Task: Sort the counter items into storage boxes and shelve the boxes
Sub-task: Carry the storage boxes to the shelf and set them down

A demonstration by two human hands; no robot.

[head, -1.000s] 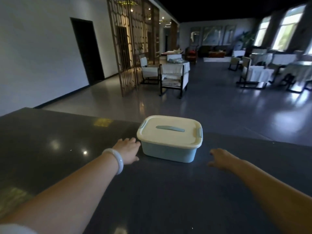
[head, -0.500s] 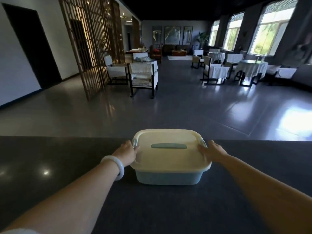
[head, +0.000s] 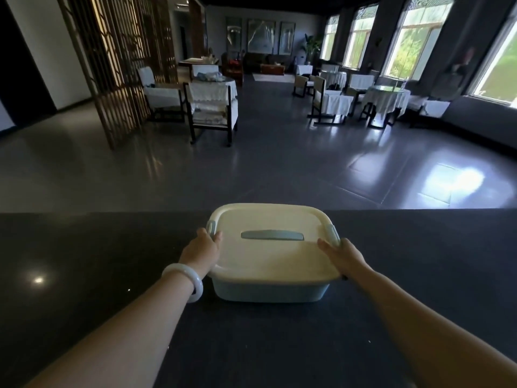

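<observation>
A pale blue storage box (head: 270, 291) with a cream lid (head: 272, 256) and a grey-blue handle (head: 272, 235) stands on the dark counter (head: 84, 275), near its far edge. My left hand (head: 202, 249), with a white bangle on the wrist, grips the box's left side at the clip, thumb on the lid. My right hand (head: 340, 254) grips the right side at the other clip, thumb lying on the lid. The fingers of both hands are hidden below the lid's rim.
Beyond the counter's far edge lies a glossy tiled floor. Chairs with white covers (head: 212, 107) and a wooden lattice screen (head: 117, 65) stand at the left. Clothed tables (head: 386, 99) stand by the windows at the right.
Both hands came in from the counter to the box's sides and took hold of it. The box now sits nearer to me, centred in view.
</observation>
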